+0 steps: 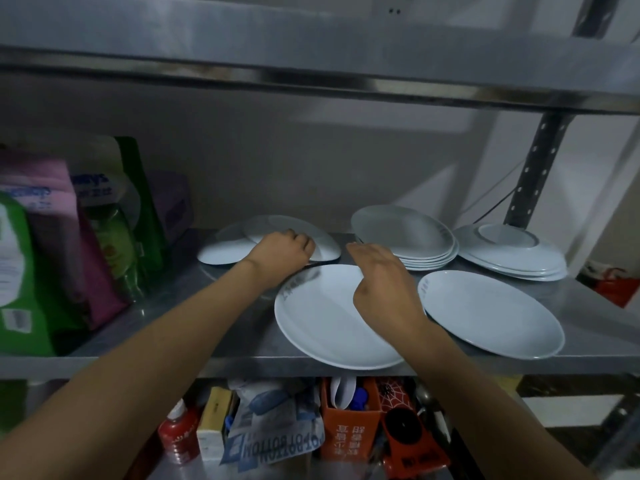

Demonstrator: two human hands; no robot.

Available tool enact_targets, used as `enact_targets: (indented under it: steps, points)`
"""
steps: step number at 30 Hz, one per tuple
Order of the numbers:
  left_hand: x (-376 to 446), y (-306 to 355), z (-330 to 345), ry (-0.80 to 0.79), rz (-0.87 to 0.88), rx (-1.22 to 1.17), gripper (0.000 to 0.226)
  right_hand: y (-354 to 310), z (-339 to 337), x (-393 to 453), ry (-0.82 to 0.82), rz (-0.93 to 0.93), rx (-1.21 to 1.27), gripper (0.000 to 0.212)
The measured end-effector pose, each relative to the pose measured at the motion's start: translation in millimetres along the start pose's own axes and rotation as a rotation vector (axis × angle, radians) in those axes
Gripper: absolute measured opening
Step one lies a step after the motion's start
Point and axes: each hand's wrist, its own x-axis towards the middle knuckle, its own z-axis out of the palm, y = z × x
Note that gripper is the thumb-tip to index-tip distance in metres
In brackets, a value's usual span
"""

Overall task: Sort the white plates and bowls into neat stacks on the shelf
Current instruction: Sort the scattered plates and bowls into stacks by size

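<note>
On the steel shelf (207, 344) lie white dishes. My left hand (280, 252) curls its fingers round the rim of a tilted white plate (327, 245) at the back, which leans on another plate (221, 252). My right hand (384, 282) hovers with relaxed fingers over a large oval plate (322, 320) at the front edge. A second large oval plate (491, 313) lies to its right. Behind stand a stack of several plates (412, 237) and a stack with an upturned dish (512, 254).
Packets of wipes and tissues (52, 244) and a green bottle pack (117, 220) fill the shelf's left part. A perforated upright post (536, 168) stands at the back right. Below, the lower shelf holds an orange box (346, 434), a red bottle (178, 434) and papers.
</note>
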Motion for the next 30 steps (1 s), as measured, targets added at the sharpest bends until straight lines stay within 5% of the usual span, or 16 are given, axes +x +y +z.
enact_targets:
  steps: [7,19,23,28,30]
  points:
    - [7,-4,-5,-0.036,-0.185,-0.036,0.055,-1,-3,-2,-0.035,0.001,0.016,0.06]
    - [0,-56,-29,0.192,-0.401,0.077,0.019,-1,-7,-4,-0.057,0.002,0.006,0.047]
    - [-10,-69,-40,0.251,-0.488,-0.099,0.057,-10,-5,1,-0.01,-0.021,0.035,0.048]
    - [-23,-69,-58,0.471,-0.711,-0.46,0.013,-26,-6,2,0.011,-0.04,0.066,0.043]
    - [-27,-68,-64,0.508,-0.782,-0.585,0.011,-30,-7,1,0.007,-0.051,0.064,0.043]
